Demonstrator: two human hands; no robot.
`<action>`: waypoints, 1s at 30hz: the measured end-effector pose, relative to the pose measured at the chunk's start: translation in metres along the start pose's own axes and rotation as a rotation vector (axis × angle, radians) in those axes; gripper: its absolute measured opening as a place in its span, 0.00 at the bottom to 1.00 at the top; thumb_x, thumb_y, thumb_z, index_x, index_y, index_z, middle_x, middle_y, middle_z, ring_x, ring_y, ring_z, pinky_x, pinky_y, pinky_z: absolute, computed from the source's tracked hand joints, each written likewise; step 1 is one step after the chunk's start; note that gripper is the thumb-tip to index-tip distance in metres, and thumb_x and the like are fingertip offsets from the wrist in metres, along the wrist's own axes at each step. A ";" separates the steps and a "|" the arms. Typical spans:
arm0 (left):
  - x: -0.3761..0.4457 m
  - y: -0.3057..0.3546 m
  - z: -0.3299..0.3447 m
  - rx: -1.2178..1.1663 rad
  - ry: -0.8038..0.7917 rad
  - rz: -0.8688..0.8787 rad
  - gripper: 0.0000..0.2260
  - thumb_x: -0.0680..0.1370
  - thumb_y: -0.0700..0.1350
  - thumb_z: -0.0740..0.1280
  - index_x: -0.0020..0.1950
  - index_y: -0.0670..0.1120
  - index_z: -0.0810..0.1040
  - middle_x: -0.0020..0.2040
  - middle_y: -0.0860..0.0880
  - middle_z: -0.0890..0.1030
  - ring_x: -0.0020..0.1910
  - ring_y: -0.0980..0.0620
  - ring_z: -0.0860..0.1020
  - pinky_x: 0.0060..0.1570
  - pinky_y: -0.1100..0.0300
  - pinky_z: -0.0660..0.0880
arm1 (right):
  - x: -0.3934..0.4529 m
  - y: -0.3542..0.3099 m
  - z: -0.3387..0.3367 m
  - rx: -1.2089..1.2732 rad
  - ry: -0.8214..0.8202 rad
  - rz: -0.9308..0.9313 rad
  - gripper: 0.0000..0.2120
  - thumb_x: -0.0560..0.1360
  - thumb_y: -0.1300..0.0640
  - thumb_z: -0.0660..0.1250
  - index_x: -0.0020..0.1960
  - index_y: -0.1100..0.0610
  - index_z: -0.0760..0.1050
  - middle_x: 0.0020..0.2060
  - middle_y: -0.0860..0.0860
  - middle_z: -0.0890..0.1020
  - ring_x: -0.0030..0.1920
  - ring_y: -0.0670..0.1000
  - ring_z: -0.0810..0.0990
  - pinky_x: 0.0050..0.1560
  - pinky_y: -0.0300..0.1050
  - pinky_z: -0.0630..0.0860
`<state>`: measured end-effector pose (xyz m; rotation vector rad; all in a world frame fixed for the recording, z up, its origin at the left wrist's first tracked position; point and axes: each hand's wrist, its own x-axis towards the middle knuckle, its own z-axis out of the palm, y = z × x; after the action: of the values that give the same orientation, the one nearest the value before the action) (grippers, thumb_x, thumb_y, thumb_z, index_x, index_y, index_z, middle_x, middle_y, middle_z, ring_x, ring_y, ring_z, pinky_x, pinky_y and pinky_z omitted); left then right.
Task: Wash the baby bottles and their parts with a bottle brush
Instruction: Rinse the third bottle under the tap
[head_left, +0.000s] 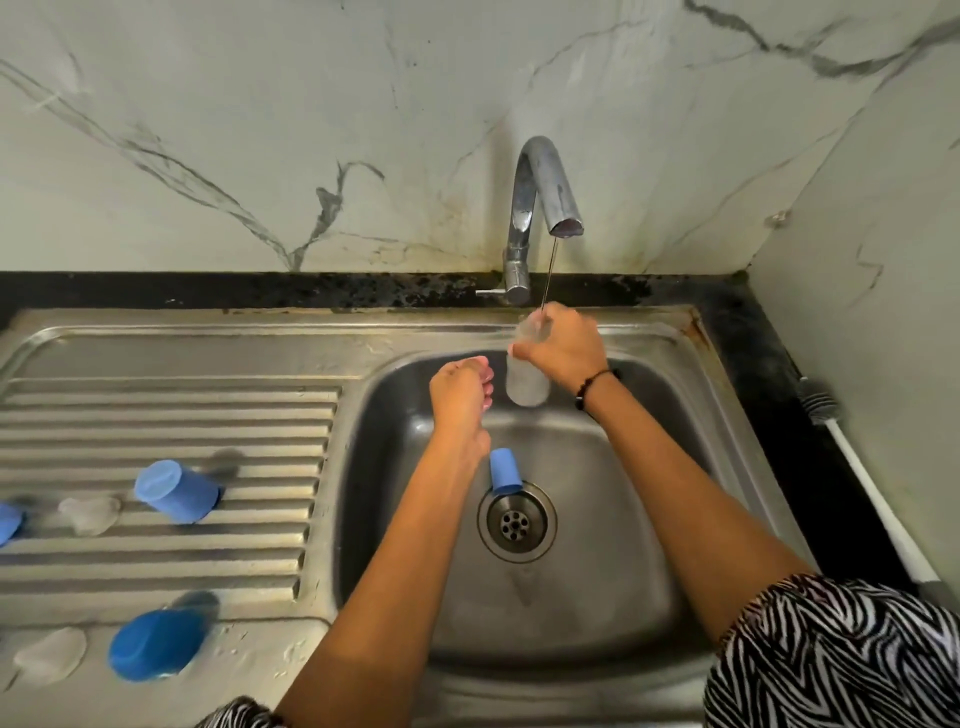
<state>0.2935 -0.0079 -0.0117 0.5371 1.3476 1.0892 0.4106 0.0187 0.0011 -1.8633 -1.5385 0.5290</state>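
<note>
Right hand (563, 345) gripped clear bottle (527, 382) under thin tap (545, 192) stream, over sink (649, 467); left hand (460, 387) beside it, fingers loosely curled, holding nothing. Blue cap (505, 470) lay by drain. Two blue caps (174, 491), clear teats (88, 513) sat on drainboard, seemingly done. Bottle brush (831, 415) idle on counter; rinsing apparently underway, sink cap left

Basin floor (597, 519) open right of blue cap (505, 470); faucet (540, 208) overhangs behind; drainboard (156, 415) seemingly cluttered.
</note>
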 end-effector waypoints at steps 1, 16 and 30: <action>0.001 0.001 0.000 -0.003 -0.007 0.009 0.07 0.77 0.35 0.61 0.44 0.44 0.75 0.38 0.48 0.76 0.35 0.54 0.71 0.38 0.63 0.69 | 0.000 0.002 0.001 -0.008 0.015 0.015 0.17 0.69 0.52 0.72 0.54 0.57 0.74 0.48 0.52 0.80 0.52 0.54 0.78 0.46 0.43 0.72; -0.003 0.002 -0.001 0.009 -0.041 0.065 0.07 0.78 0.35 0.61 0.42 0.44 0.74 0.39 0.47 0.76 0.37 0.54 0.71 0.37 0.64 0.68 | -0.004 0.003 0.001 -0.005 0.110 -0.068 0.19 0.71 0.51 0.71 0.58 0.59 0.74 0.52 0.55 0.81 0.52 0.54 0.78 0.50 0.46 0.73; 0.009 -0.011 -0.002 0.740 -0.141 0.542 0.21 0.72 0.40 0.69 0.63 0.48 0.70 0.62 0.47 0.74 0.60 0.48 0.72 0.60 0.50 0.72 | -0.007 0.011 0.007 0.367 -0.048 0.171 0.13 0.72 0.50 0.71 0.51 0.57 0.76 0.46 0.51 0.80 0.50 0.51 0.79 0.49 0.45 0.78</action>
<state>0.2939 -0.0059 -0.0257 1.5635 1.5024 0.9154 0.4120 0.0121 -0.0123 -1.7105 -1.2183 0.8762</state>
